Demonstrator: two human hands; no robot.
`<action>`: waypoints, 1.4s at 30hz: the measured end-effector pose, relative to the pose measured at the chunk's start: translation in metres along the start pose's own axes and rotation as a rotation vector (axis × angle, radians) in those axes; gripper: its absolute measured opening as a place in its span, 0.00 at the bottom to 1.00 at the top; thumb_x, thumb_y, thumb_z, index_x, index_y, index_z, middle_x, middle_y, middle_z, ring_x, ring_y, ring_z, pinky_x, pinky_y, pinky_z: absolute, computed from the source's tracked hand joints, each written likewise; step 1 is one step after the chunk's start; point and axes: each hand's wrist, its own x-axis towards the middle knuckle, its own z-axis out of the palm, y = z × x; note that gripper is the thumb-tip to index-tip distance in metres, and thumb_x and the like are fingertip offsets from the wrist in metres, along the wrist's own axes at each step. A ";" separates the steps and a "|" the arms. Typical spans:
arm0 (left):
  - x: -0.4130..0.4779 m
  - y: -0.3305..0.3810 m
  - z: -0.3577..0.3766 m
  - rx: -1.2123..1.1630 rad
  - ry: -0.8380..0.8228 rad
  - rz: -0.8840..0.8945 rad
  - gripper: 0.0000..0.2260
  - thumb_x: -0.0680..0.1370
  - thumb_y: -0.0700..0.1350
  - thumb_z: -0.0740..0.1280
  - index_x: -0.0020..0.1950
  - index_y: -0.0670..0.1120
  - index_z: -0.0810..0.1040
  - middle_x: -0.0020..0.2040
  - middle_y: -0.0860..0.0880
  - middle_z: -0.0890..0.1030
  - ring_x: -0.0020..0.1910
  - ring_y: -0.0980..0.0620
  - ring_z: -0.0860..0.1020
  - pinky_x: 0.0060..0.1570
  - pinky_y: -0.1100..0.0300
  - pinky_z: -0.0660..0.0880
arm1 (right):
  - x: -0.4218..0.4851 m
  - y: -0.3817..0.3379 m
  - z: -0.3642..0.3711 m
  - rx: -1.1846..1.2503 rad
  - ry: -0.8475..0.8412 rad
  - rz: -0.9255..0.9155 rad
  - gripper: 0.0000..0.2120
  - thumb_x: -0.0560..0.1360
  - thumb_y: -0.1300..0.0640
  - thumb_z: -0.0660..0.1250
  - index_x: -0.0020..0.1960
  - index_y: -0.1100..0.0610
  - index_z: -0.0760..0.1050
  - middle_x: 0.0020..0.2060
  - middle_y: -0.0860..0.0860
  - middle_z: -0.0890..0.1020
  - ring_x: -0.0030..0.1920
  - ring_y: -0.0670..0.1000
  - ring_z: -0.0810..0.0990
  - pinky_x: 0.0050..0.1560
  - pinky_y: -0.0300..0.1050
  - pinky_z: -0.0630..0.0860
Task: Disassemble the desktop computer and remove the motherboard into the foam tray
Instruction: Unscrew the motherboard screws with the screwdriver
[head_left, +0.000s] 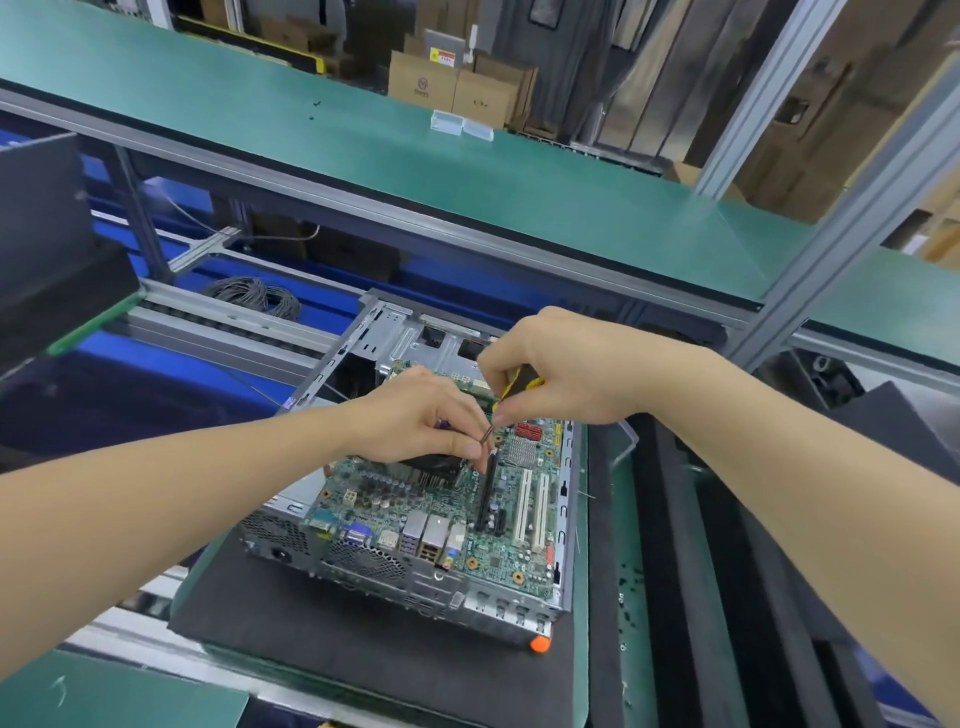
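An opened desktop computer case (332, 551) lies on a black foam pad (291, 618), its green motherboard (483, 540) exposed inside. My left hand (421, 421) hovers over the dark heatsink (434, 467) and pinches a thin brown wire loop (487, 435) at its fingertips. My right hand (561, 369) grips a yellow and black tool (522, 382), its fingertips meeting the left hand's just above the board. The tool's tip is hidden by the fingers.
A green shelf (415, 150) runs above the bench on aluminium posts (852, 244). Black foam trays (691, 571) lie at the right, with small screws scattered on the green mat (626, 592). A dark box (47, 234) stands at the left and coiled cables (254, 296) lie behind.
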 end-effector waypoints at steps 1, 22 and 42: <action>0.000 0.001 0.000 -0.004 0.004 0.001 0.08 0.82 0.61 0.65 0.50 0.66 0.84 0.56 0.70 0.81 0.59 0.61 0.77 0.61 0.42 0.67 | 0.000 -0.001 0.000 -0.007 0.008 -0.027 0.15 0.77 0.46 0.75 0.38 0.50 0.72 0.34 0.47 0.77 0.36 0.47 0.73 0.37 0.42 0.70; -0.006 0.004 -0.001 -0.092 0.056 -0.006 0.10 0.82 0.59 0.65 0.45 0.63 0.84 0.53 0.68 0.83 0.62 0.62 0.78 0.66 0.40 0.60 | 0.043 -0.036 -0.007 -0.187 -0.014 0.368 0.25 0.80 0.47 0.68 0.29 0.57 0.67 0.18 0.49 0.70 0.20 0.52 0.67 0.23 0.39 0.64; -0.003 0.006 -0.004 -0.311 -0.021 -0.045 0.08 0.81 0.51 0.69 0.48 0.56 0.88 0.54 0.59 0.85 0.63 0.57 0.79 0.62 0.55 0.70 | 0.036 -0.036 -0.014 -0.300 0.031 0.068 0.20 0.75 0.35 0.71 0.50 0.51 0.77 0.39 0.46 0.74 0.44 0.52 0.77 0.35 0.49 0.75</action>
